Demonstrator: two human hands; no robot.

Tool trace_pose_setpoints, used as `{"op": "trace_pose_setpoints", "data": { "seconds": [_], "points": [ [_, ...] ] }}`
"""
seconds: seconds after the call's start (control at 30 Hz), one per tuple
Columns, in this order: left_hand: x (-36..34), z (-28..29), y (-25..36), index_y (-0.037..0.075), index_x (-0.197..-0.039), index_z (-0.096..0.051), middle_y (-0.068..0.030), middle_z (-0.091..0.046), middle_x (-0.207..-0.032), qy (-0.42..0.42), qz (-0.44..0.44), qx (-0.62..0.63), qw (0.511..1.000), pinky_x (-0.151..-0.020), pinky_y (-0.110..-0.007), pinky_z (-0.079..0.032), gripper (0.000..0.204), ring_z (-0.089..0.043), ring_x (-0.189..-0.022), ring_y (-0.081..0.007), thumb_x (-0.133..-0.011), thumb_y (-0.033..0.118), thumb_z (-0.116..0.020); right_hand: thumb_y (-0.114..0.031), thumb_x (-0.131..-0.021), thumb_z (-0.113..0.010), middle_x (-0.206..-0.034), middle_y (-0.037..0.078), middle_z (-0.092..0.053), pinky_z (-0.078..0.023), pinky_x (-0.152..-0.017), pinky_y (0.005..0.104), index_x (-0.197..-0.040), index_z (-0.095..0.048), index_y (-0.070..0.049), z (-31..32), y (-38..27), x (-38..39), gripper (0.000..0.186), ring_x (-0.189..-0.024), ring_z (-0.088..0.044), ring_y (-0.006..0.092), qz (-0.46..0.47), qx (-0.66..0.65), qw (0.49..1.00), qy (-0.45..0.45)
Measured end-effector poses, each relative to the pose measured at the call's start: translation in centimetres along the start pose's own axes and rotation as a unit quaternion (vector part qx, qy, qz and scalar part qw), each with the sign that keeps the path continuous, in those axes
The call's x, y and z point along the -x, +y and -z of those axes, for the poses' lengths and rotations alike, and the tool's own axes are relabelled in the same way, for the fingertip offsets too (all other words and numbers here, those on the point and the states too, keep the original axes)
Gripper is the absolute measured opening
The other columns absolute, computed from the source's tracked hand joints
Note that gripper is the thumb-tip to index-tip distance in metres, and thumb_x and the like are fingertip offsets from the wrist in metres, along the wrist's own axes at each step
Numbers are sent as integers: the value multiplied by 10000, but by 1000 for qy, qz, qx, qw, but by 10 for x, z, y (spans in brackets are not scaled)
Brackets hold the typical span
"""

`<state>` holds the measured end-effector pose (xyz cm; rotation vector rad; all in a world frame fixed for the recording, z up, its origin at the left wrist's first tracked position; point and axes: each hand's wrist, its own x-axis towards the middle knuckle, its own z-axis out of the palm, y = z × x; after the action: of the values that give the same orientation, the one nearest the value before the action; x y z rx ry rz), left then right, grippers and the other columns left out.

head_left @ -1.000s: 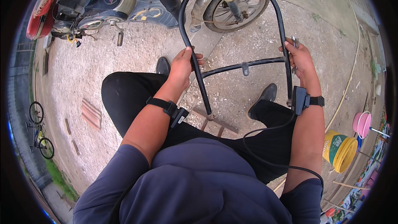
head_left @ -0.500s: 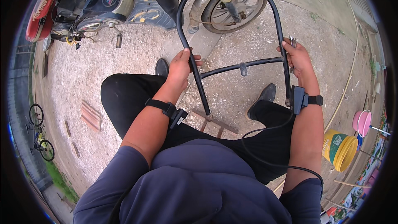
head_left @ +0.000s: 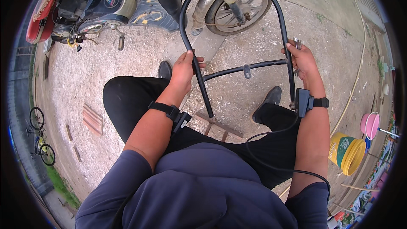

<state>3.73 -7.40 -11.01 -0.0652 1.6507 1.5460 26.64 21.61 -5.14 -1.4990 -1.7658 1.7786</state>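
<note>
A black tubular metal frame (head_left: pixel 225 72), bent into a tall arch, spans the space between my hands. Its crossbar carries a small flat tab (head_left: pixel 247 71), and both open tube ends point toward me. My left hand (head_left: pixel 183 71) is closed on the left tube just above the crossbar, thumb on top. On the other side, my right hand (head_left: pixel 303 60) grips the right tube between thumb and fingers. A silvery wrench (head_left: pixel 297 43) also sticks out of that hand; most of it is hidden by the fingers.
A partly dismantled electric scooter (head_left: pixel 106 6) stands at the far left. Its front wheel (head_left: pixel 237 10) lies beyond the arch. A small wooden stool (head_left: pixel 218 128) is between my legs. Red tiles (head_left: pixel 92 119) lie at left; a yellow bucket (head_left: pixel 349 154) and a pink bucket (head_left: pixel 370 126) stand at right.
The frame has shifted very slightly left together with both hands. My grip on it looks the same.
</note>
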Motion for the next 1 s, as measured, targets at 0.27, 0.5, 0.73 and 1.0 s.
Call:
{"op": "trace_pose_setpoints", "data": {
  "seconds": [0.27,0.5,0.73,1.0],
  "points": [
    [0,-1,-2,54,-1173,-517,-68,-600,-885,-15,8,99,995,-717,-346,-517,335,-624,-793,-205,-1073,367,-450,-272,-976,-636,-874,12,-728,-280,-423,203,-1282,-618,-62,3,5,-5,371,-471,-378,16,9,5,1000,-18],
    [-6,-7,-9,95,-1014,-488,-22,-514,-795,-22,32,103,994,-625,-349,-497,286,-528,-665,-161,-1050,377,-519,-276,-974,-636,-865,6,-725,-273,-426,207,-1273,-623,-59,6,4,-5,370,-473,-364,16,14,22,1000,-5],
    [-6,-13,-12,73,-1037,-495,-43,-552,-827,-40,36,29,998,-693,-363,-525,299,-587,-728,-194,-1054,371,-510,-262,-971,-643,-882,23,-715,-348,-507,210,-1264,-633,-28,16,4,-11,375,-570,-473,40,53,31,998,18],
    [4,-19,-15,42,-1099,-505,-94,-646,-971,-110,61,-8,992,-808,-377,-557,290,-675,-914,-232,-1050,326,-531,-244,-972,-643,-899,41,-711,-421,-649,244,-1257,-643,-7,27,9,-22,370,-696,-556,81,51,78,994,52]
  ]
}}
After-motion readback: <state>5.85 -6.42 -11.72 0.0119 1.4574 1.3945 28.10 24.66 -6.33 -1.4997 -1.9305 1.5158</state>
